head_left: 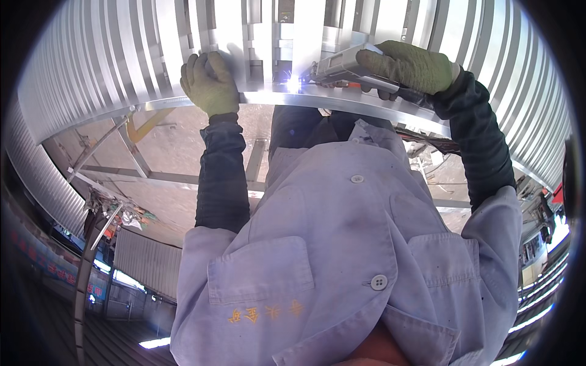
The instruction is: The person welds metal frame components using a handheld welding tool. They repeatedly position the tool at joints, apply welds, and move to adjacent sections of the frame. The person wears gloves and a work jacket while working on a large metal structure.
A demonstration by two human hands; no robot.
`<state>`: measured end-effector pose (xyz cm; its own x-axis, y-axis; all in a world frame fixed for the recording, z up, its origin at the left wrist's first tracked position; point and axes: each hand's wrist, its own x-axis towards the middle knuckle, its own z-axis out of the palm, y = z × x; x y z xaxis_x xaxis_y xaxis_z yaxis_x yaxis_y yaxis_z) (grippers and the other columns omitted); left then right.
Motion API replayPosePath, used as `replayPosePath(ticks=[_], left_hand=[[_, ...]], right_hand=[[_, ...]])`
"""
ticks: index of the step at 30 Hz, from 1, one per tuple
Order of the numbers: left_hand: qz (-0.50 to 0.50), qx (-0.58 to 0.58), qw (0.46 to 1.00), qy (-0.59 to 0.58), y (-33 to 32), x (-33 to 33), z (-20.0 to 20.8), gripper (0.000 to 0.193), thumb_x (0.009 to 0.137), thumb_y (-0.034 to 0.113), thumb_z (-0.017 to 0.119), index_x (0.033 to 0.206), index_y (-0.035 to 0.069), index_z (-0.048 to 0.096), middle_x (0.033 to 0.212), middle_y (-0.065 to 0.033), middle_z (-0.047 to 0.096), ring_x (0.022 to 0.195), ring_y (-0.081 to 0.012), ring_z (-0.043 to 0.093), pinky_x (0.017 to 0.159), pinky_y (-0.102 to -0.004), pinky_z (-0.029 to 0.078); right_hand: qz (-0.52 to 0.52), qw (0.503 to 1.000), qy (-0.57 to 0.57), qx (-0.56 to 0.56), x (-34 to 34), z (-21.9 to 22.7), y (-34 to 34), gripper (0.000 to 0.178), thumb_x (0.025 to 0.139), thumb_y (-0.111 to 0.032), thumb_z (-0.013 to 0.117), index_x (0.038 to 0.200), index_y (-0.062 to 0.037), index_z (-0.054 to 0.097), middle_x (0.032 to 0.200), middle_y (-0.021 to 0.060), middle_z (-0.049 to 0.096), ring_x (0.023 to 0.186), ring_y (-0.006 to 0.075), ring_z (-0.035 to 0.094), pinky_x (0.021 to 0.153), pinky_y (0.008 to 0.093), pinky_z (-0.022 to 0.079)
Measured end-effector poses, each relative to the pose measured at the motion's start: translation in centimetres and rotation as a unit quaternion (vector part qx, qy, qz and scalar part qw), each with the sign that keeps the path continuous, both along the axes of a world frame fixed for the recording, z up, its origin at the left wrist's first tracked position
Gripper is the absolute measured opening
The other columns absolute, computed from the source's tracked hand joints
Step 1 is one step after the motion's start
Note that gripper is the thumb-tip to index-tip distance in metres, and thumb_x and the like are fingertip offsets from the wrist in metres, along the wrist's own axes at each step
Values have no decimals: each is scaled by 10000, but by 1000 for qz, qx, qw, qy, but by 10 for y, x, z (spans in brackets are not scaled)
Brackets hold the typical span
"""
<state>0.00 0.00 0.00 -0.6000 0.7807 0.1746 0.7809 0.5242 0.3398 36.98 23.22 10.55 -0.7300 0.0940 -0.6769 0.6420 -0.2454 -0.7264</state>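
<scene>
Bright bluish-white light and small sparks (293, 83) flare at the tip of a boxy light-grey welding gun (342, 66). My right hand (421, 66), in a yellow-green work glove, is wrapped round the gun's body from the right. The tip meets the seam where the ribbed silver metal panel (143, 61) joins a flat metal edge strip (366, 105). To the left of the light, my left hand (212, 85), gloved the same way, rests on the panel by the strip. Its fingers are slightly bent and a little apart, with nothing held in them.
Below the panel runs a frame of metal bars (131, 149) over a grey floor (174, 137). A yellow angled piece (146, 124) lies at the left. Dark cables (427, 141) lie under the strip at right. Scraps (125, 213) are heaped at lower left, near corrugated sheeting (146, 262).
</scene>
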Motion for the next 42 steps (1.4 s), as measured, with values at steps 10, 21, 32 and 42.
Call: replayPosePath(ticks=[10, 21, 32, 42], left_hand=[[8, -18, 1000, -22, 1, 3, 4, 439, 1098, 400, 676, 1208, -2, 816, 1364, -187, 775, 1387, -427, 617, 1228, -542, 462], [18, -20, 1000, -15, 1, 2, -1, 435, 1106, 400, 665, 1217, 14, 831, 1388, -187, 773, 1403, -425, 620, 1232, -541, 466], [15, -18, 1000, -17, 3, 0, -2, 454, 1110, 395, 660, 1197, -16, 831, 1381, -197, 775, 1365, -428, 648, 1206, -527, 490], [9, 2, 1000, 7, 2, -1, -5, 458, 1105, 431, 656, 1146, 14, 839, 1307, -190, 794, 1276, -410, 699, 1129, -519, 533]], right_hand=[[31, 993, -16, 111, 18, -17, -3, 1008, 1068, -876, 500, 1434, 41, 706, 889, 109, 830, 836, 213, 835, 819, 353, 657], [71, 992, -16, 107, 28, -14, 1, 984, 1091, -851, 461, 1444, 35, 702, 1125, 231, 802, 949, 301, 830, 877, 378, 666], [117, 983, 76, 122, 47, -25, 3, 613, 1217, -512, 478, 1682, -113, 500, 1263, 199, 752, 962, 319, 825, 863, 370, 688], [168, 973, -1, 161, 31, 0, 10, 586, 1205, -455, 541, 1642, -65, 550, 1256, 218, 772, 1018, 311, 820, 899, 366, 682]])
